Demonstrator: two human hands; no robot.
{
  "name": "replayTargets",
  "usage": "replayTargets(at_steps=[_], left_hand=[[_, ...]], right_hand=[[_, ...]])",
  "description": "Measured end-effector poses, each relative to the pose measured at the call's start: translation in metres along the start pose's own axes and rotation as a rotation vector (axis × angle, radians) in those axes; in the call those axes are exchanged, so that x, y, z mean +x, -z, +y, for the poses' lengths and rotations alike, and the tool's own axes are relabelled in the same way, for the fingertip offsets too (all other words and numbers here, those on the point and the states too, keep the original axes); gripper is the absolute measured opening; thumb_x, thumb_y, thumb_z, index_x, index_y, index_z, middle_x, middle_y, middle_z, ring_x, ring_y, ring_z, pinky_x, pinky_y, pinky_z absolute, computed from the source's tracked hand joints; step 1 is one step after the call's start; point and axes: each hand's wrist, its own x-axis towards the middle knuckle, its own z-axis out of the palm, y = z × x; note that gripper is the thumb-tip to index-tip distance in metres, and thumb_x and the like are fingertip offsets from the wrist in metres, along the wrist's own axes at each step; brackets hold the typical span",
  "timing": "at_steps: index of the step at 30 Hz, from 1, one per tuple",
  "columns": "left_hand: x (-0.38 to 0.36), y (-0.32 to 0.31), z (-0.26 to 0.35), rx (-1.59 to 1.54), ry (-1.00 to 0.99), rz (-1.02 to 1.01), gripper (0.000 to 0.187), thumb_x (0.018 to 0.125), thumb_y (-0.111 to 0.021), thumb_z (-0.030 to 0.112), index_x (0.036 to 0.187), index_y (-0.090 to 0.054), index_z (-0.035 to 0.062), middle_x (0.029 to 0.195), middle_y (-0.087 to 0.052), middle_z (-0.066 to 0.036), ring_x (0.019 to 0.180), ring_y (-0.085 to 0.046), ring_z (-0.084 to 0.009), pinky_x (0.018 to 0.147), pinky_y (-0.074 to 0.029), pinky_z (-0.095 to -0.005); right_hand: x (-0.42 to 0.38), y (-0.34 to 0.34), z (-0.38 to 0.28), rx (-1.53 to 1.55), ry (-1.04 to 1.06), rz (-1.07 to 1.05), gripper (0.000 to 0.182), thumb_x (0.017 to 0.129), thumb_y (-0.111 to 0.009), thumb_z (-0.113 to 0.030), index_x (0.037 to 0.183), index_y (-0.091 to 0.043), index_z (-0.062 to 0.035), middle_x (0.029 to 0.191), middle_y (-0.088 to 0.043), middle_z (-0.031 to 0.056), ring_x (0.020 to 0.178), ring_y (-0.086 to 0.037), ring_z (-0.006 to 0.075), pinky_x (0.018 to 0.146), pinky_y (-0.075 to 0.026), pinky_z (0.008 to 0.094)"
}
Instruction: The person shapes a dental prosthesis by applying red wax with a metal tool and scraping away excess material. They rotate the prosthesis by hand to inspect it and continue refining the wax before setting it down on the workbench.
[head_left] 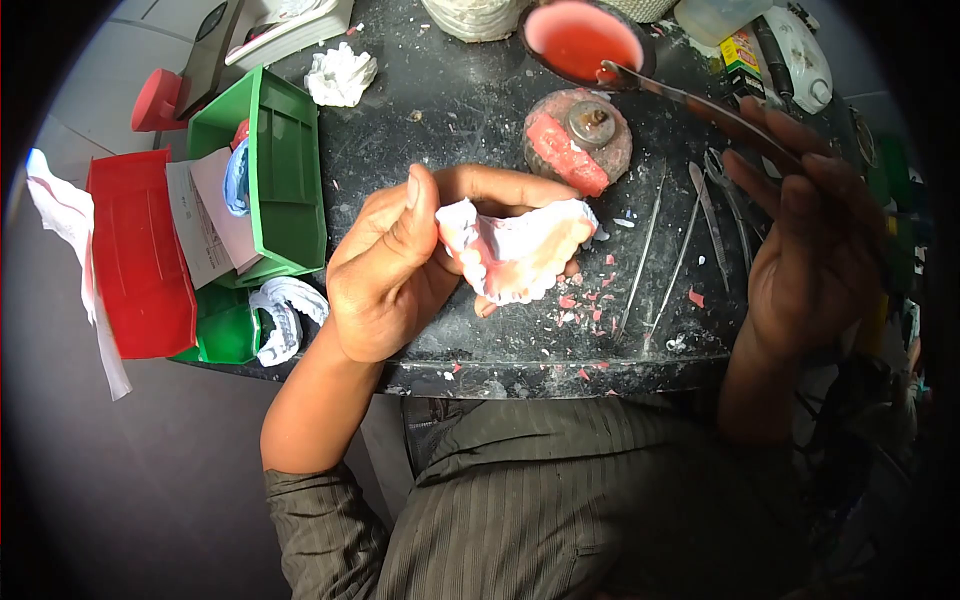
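My left hand (385, 265) holds a dental cast (520, 250), white with pink material along its arch, above the bench's front edge. Its thumb rests at the cast's left end and the other fingers pass behind and under it. On the right, my right hand (810, 240) grips a long thin metal tool (690, 98). The tool's curved tip lies over the rim of a round dish of red-pink material (585, 42). Just below that dish stands a round burner (592, 125) with a pink slab (566, 155) on it.
Several metal instruments (708, 215) lie right of centre, near pink scraps (570, 302). At the left are a green bin (290, 180), a red bin (145, 255) and a white impression (285, 325). Crumpled white paper (340, 75) lies at the back.
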Motion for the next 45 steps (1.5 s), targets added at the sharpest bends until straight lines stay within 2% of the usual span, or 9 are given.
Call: replayTargets(at_steps=[3,13,16,18,22,25,26,28,45], left_hand=[[-0.001,-0.005,0.003,0.013,0.049,0.070,0.079,0.100,-0.029,0.052,0.119,-0.049,-0.0216,0.104,-0.062,-0.034,0.088,-0.067,-0.0394,0.081,-0.054,-0.0434],[-0.001,-0.004,0.002,-0.024,0.074,0.070,0.079,0.100,-0.028,0.052,0.120,-0.048,-0.0218,0.105,-0.062,-0.034,0.088,-0.067,-0.0413,0.083,-0.054,-0.0451],[-0.001,-0.005,0.003,0.000,0.073,0.100,0.079,0.100,-0.028,0.052,0.121,-0.048,-0.0214,0.105,-0.062,-0.034,0.088,-0.068,-0.0406,0.076,-0.056,-0.0414],[-0.001,-0.004,0.000,-0.042,0.017,0.057,0.073,0.105,-0.020,0.046,0.122,-0.052,-0.0177,0.108,-0.064,-0.027,0.087,-0.067,-0.0272,0.073,-0.054,-0.0323],[-0.001,-0.002,0.006,-0.001,0.083,0.069,0.074,0.104,-0.023,0.048,0.121,-0.052,-0.0176,0.106,-0.066,-0.025,0.081,-0.066,-0.0228,0.061,-0.051,-0.0268],[0.000,0.000,0.002,0.066,0.042,0.082,0.080,0.099,-0.030,0.053,0.120,-0.048,-0.0219,0.103,-0.063,-0.033,0.088,-0.068,-0.0366,0.077,-0.055,-0.0390],[0.000,0.000,0.002,0.066,0.042,0.082,0.080,0.099,-0.030,0.053,0.120,-0.048,-0.0219,0.103,-0.063,-0.033,0.088,-0.068,-0.0366,0.077,-0.055,-0.0390],[-0.001,-0.001,0.002,0.023,0.042,0.057,0.074,0.104,-0.023,0.048,0.121,-0.053,-0.0178,0.105,-0.066,-0.025,0.082,-0.066,-0.0220,0.061,-0.051,-0.0258],[-0.001,-0.002,0.004,-0.009,0.061,0.064,0.073,0.104,-0.022,0.047,0.120,-0.052,-0.0179,0.109,-0.064,-0.026,0.090,-0.067,-0.0269,0.069,-0.053,-0.0287]], right_hand=[[0.000,0.000,0.000,0.013,0.002,0.010,0.025,0.098,-0.043,0.004,0.120,-0.052,0.0094,0.120,-0.055,0.0352,0.111,-0.057,0.0514,0.084,-0.062,0.0432],[-0.004,0.012,-0.005,0.046,-0.094,-0.006,0.027,0.098,-0.043,-0.001,0.123,-0.051,0.0077,0.118,-0.058,0.0322,0.104,-0.062,0.0498,0.088,-0.058,0.0484],[-0.003,0.014,-0.006,0.074,-0.110,-0.009,0.027,0.098,-0.043,0.000,0.123,-0.051,0.0078,0.121,-0.056,0.0317,0.104,-0.062,0.0498,0.089,-0.058,0.0483],[-0.003,0.017,-0.002,0.192,-0.043,-0.117,0.028,0.099,-0.043,-0.001,0.125,-0.050,0.0057,0.118,-0.058,0.0287,0.102,-0.064,0.0450,0.086,-0.060,0.0459],[-0.007,-0.006,-0.016,0.259,-0.011,-0.230,0.025,0.099,-0.048,-0.006,0.122,-0.050,0.0024,0.112,-0.060,0.0235,0.098,-0.067,0.0377,0.084,-0.060,0.0442],[-0.010,-0.016,-0.026,0.310,-0.170,-0.238,0.024,0.097,-0.056,-0.012,0.117,-0.048,-0.0013,0.104,-0.060,0.0190,0.095,-0.068,0.0321,0.083,-0.060,0.0437],[-0.009,-0.017,-0.027,0.303,-0.186,-0.246,0.024,0.096,-0.059,-0.013,0.113,-0.047,-0.0023,0.103,-0.060,0.0186,0.094,-0.068,0.0315,0.084,-0.060,0.0441],[-0.010,-0.020,-0.030,0.297,-0.203,-0.254,0.024,0.095,-0.061,-0.015,0.110,-0.046,-0.0033,0.102,-0.060,0.0182,0.094,-0.068,0.0309,0.084,-0.060,0.0444],[-0.014,-0.024,-0.032,0.219,-0.247,-0.226,0.020,0.095,-0.060,-0.015,0.101,-0.045,-0.0033,0.098,-0.060,0.0182,0.090,-0.067,0.0261,0.082,-0.060,0.0433]])
